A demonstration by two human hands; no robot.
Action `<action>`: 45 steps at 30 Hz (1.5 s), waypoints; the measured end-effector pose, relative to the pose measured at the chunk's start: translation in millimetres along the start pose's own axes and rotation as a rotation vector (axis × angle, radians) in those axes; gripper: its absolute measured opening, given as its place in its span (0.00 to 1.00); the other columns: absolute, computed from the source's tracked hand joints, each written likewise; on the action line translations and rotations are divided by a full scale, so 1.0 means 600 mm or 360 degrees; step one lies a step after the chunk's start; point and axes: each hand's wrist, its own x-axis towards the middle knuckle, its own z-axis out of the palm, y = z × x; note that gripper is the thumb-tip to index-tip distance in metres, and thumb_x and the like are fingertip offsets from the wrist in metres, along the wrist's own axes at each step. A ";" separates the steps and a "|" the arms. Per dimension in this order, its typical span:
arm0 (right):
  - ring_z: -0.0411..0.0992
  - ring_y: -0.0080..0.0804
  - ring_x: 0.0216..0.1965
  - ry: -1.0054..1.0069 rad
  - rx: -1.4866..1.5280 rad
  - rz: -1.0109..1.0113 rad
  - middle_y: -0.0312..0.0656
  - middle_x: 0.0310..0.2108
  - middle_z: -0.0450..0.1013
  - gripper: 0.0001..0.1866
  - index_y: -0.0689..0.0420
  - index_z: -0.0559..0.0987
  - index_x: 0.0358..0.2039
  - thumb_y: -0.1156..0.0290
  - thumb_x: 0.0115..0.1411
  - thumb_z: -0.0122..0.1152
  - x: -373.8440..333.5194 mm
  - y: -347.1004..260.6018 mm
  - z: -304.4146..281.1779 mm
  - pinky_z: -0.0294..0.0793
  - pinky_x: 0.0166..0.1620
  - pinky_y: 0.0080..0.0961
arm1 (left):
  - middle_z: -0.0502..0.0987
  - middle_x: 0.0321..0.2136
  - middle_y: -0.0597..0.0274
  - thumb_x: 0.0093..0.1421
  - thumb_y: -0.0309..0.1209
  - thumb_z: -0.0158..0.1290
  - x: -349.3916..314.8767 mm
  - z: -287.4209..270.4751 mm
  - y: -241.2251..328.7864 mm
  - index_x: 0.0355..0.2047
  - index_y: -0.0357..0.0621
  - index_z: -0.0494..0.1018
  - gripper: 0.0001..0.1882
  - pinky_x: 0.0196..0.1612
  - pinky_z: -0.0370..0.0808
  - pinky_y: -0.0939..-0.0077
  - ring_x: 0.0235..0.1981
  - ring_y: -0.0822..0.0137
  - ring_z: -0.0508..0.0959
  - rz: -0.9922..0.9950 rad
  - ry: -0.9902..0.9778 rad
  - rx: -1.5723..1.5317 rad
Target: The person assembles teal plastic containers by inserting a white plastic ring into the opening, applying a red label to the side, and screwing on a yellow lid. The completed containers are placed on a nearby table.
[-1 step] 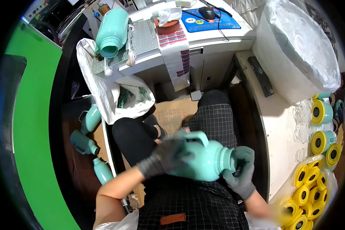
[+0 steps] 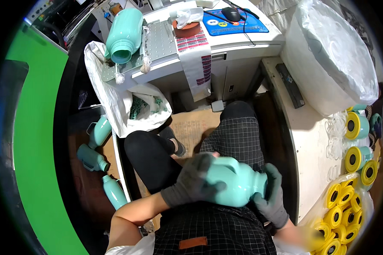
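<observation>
A glossy turquoise jug [image 2: 234,185] with a side handle lies sideways above my lap, its neck pointing right. My left hand [image 2: 195,178], in a grey glove, is closed around the base end, thumb across the side. My right hand [image 2: 273,197], also gloved, holds the neck end, with its thumb and fingers on either side of the rim. The jug's base is hidden behind the left glove. Under the jug are my dark checked apron [image 2: 212,229] and my legs.
Another turquoise jug [image 2: 127,32] lies on the perforated metal plate [image 2: 159,42] ahead. A white sack [image 2: 147,123] hangs below it. Several jugs [image 2: 114,191] lie at left. Yellow ring-shaped parts [image 2: 335,216] fill a bag on the right bench, near a large plastic-lined bin [image 2: 315,76].
The jug has shifted slightly right and down, and its handle has turned to a different angle. Both hands have moved with it.
</observation>
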 end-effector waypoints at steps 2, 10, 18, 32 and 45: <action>0.76 0.27 0.25 -0.0134 0.0530 0.0752 0.48 0.40 0.76 0.27 0.63 0.68 0.60 0.65 0.64 0.60 -0.029 0.007 -0.024 0.76 0.26 0.22 | 0.73 0.55 0.38 0.61 0.54 0.62 0.028 -0.009 0.006 0.62 0.36 0.67 0.40 0.59 0.74 0.53 0.55 0.44 0.77 0.0037 -0.0253 -0.0329; 0.76 0.39 0.50 0.0764 0.1287 0.0339 0.48 0.60 0.68 0.44 0.53 0.52 0.74 0.42 0.68 0.54 0.022 0.008 -0.033 0.82 0.42 0.32 | 0.68 0.62 0.47 0.57 0.44 0.70 0.298 -0.043 -0.357 0.69 0.29 0.51 0.52 0.58 0.71 0.71 0.60 0.63 0.70 -0.1300 0.0436 -0.1284; 0.58 0.45 0.72 0.0723 -0.0041 -0.0025 0.54 0.73 0.55 0.65 0.65 0.45 0.76 0.43 0.54 0.74 -0.017 0.095 -0.035 0.56 0.72 0.43 | 0.84 0.43 0.57 0.52 0.28 0.71 0.270 0.069 -0.298 0.58 0.33 0.73 0.34 0.48 0.80 0.72 0.45 0.67 0.82 -0.0807 0.0434 -0.1359; 0.66 0.40 0.66 0.0778 0.0170 -0.0088 0.54 0.69 0.62 0.58 0.67 0.51 0.75 0.70 0.47 0.72 -0.014 0.098 0.006 0.65 0.68 0.37 | 0.82 0.44 0.64 0.58 0.24 0.67 0.238 0.003 -0.168 0.51 0.39 0.79 0.20 0.44 0.78 0.79 0.40 0.75 0.81 -0.0543 0.1061 -0.0690; 0.65 0.40 0.67 0.0839 0.0172 0.0034 0.54 0.70 0.59 0.61 0.66 0.48 0.76 0.61 0.49 0.76 -0.043 0.119 0.022 0.65 0.68 0.38 | 0.74 0.58 0.52 0.56 0.20 0.67 0.228 0.023 -0.170 0.66 0.38 0.65 0.38 0.58 0.78 0.68 0.56 0.63 0.77 -0.0377 0.0978 -0.0333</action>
